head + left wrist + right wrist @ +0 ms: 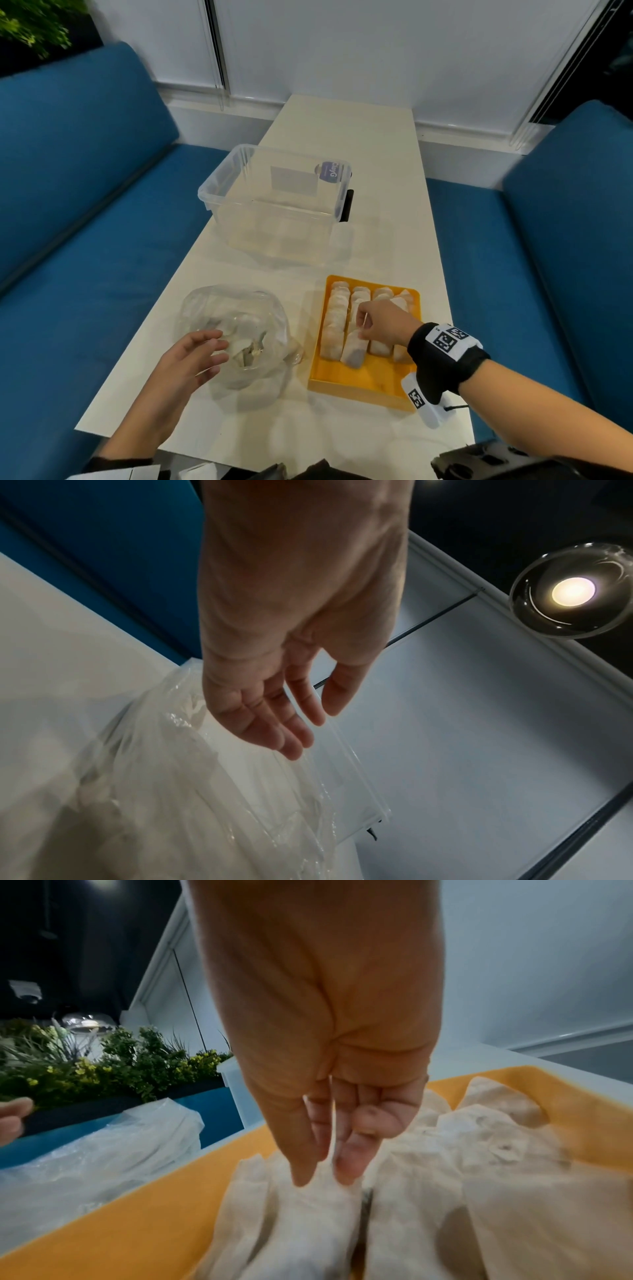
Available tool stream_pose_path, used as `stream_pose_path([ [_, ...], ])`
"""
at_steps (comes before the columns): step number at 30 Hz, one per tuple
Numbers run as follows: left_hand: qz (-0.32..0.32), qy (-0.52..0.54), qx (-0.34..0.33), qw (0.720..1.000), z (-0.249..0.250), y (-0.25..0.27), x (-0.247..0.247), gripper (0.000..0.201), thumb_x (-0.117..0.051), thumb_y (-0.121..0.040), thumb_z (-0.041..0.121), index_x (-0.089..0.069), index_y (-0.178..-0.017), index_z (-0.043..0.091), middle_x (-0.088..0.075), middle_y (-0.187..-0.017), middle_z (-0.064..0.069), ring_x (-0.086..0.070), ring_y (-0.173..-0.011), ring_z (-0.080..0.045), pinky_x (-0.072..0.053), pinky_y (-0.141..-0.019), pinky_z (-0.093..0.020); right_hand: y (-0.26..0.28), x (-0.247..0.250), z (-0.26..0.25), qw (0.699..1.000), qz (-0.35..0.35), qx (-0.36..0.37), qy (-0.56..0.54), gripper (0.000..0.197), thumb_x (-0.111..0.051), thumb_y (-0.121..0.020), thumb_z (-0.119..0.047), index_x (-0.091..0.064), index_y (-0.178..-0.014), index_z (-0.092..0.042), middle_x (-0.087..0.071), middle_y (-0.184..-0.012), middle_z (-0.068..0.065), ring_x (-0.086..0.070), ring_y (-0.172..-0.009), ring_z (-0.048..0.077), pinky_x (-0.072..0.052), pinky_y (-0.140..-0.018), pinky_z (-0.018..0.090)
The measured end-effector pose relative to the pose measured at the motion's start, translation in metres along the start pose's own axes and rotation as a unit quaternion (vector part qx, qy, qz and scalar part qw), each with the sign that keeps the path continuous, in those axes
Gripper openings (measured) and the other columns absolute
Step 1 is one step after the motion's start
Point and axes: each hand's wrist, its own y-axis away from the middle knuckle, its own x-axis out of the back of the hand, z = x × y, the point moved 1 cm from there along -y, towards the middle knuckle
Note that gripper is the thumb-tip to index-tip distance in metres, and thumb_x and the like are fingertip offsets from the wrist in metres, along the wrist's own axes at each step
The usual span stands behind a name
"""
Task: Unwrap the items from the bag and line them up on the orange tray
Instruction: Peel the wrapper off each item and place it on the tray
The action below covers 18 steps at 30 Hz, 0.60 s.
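The orange tray [359, 380] lies front right on the table and holds several white tea bags [337, 315] lined up in rows. My right hand [361, 334] is over the tray and pinches the top of one tea bag [354, 349] between thumb and forefinger. The right wrist view shows that pinch [320, 1183] on the tea bag [308, 1231], inside the tray [137, 1218]. Left of the tray sits a crumpled clear plastic bag [239, 329] with more wrapped items inside. Above its mouth my left hand [219, 349] hovers with relaxed fingers and holds nothing [313, 731].
A clear plastic box [274, 202] without a lid stands behind the bag and tray, mid-table. The narrow white table [342, 130] runs between two blue sofas [85, 205]. Its far end is bare. Dark objects sit at the near edge.
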Motion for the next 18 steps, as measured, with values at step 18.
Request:
stream_pose_path([
  [18,-0.141,-0.621,-0.157,0.755,0.022,-0.068,-0.019,0.018,-0.053,-0.091,0.020,-0.060,-0.107,0.015,-0.053,-0.111,-0.001,-0.053,-0.108,-0.018,-0.039,-0.087,-0.020,0.013,-0.027,-0.123,0.930,-0.041,0.305,0.202,0.061,-0.042,-0.088,0.004,-0.035,-0.142,-0.022,-0.027,-0.152,0.002,-0.054,-0.113,0.034,-0.039,-0.069,0.036],
])
